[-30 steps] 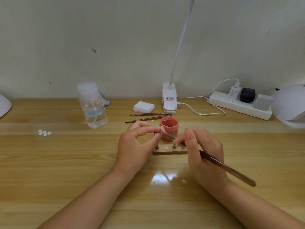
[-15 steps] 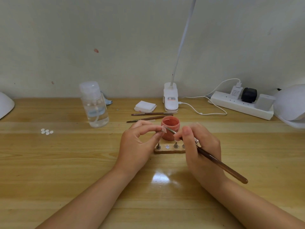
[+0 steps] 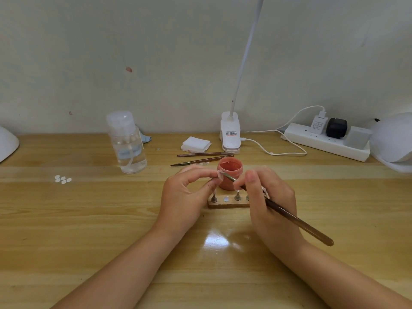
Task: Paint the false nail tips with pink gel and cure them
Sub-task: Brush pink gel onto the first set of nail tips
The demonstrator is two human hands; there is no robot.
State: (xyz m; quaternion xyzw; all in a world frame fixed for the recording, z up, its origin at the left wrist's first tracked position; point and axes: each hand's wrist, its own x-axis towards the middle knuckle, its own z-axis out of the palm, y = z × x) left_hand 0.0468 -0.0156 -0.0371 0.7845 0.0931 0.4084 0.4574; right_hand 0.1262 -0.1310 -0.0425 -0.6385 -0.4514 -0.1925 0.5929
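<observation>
Fingers (image 3: 213, 182) of the left hand (image 3: 185, 197) pinch a nail tip (image 3: 220, 175); the right hand (image 3: 267, 197) grips a brush (image 3: 296, 221), its bristles touching that tip. Just behind stands the open pink gel pot (image 3: 230, 172), a wooden holder (image 3: 227, 202) below, mid-tabletop (image 3: 89, 219). Spare tips (image 3: 62, 179) lie toward the left edge.

A clear plastic pump bottle (image 3: 126, 143) of liquid stood at the left of the wooden desk (image 3: 89, 219), a stack of white wipes (image 3: 195, 144) beside the clip-on desk lamp (image 3: 231, 132), whose cable ran to a white power strip (image 3: 325, 142) holding three plugs by the wall
</observation>
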